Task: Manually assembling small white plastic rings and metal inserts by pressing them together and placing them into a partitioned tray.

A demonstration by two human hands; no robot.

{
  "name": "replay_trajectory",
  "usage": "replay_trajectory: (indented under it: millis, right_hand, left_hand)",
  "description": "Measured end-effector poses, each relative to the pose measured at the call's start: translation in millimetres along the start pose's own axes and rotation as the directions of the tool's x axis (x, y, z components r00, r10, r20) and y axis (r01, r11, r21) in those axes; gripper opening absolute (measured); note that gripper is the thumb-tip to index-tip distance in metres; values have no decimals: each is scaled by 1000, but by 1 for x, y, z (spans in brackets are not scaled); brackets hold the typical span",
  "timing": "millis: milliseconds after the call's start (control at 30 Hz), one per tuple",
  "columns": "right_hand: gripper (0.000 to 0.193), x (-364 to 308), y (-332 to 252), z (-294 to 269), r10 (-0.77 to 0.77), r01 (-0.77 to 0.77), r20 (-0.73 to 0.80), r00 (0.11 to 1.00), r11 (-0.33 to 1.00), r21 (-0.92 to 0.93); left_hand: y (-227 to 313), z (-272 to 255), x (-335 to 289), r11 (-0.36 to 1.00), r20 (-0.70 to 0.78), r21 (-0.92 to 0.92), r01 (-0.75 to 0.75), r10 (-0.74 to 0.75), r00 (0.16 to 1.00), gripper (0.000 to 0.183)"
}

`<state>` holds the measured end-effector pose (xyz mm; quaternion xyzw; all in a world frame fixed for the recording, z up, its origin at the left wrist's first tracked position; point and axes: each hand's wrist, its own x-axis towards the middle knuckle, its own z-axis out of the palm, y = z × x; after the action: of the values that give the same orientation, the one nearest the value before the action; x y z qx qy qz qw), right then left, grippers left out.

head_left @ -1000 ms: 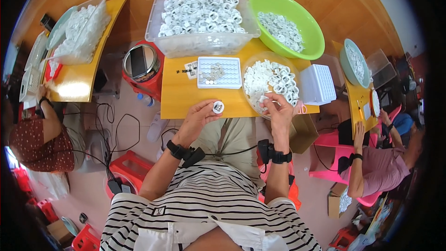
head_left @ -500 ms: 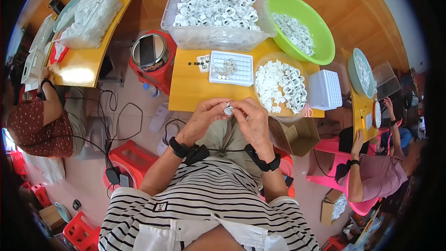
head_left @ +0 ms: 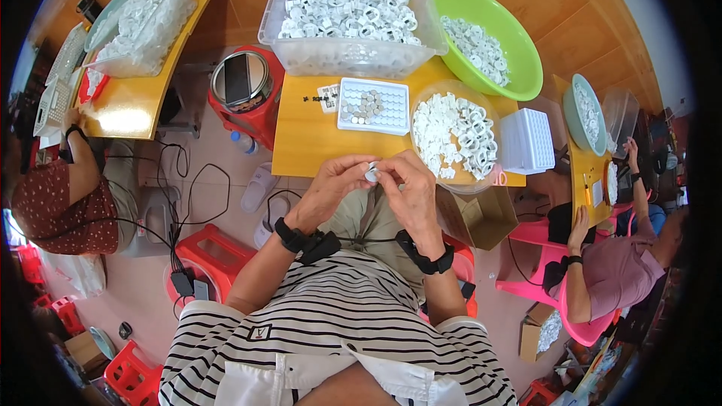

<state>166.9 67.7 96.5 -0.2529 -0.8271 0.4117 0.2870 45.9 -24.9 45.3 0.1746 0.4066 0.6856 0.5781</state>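
Note:
Between my two hands, just off the table's near edge, is a small white round plastic piece (head_left: 371,174). My left hand (head_left: 338,186) pinches it from the left, and the fingers of my right hand (head_left: 410,186) close on it from the right. What the fingertips cover cannot be made out. Beyond my hands lies a white tray (head_left: 398,119) with several small silvery discs (head_left: 365,107) heaped in it. A round clear dish (head_left: 453,186) to the right holds flat white pieces (head_left: 434,129) and white ring-shaped parts (head_left: 475,141).
A clear bin (head_left: 338,59) full of white rings and a green basin (head_left: 521,68) stand at the back of the table (head_left: 301,146). Stacked trays (head_left: 528,143) are on the right. A red stool (head_left: 259,114) bears a tin with a phone. People work at both side tables.
My hands stay together on the white piece, with only slight finger movement. The view has shifted a little.

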Motion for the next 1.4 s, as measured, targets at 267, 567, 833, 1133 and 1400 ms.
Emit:
replay_trajectory:
  millis: [267, 567, 833, 1133, 1400]
  right_hand:
    - [9, -2, -2, -2, -6, 5, -65, 998, 1000, -17]
    - [15, -13, -1, 3, -76, 61, -164, 984, 993, -97]
    - [15, -16, -4, 1, -22, 30, -249, 968, 999, 29]
    - [16, -17, 5, 8, 69, -34, -209, 975, 986, 164]
    - [11, -23, 13, 11, 436, -328, -33, 899, 723, 607]
  left_hand:
    - [4, 7, 2, 1000, 24, -8, -28, 28, 999, 22]
    - [5, 13, 0, 989, 56, 128, -80, 73, 996, 23]
    - [13, 23, 1, 999, 3, 47, -1, 1, 1000, 23]
    - [11, 24, 3, 971, 21, 213, -111, 109, 994, 13]
    - [10, 22, 7, 981, -8, 175, -82, 85, 996, 12]
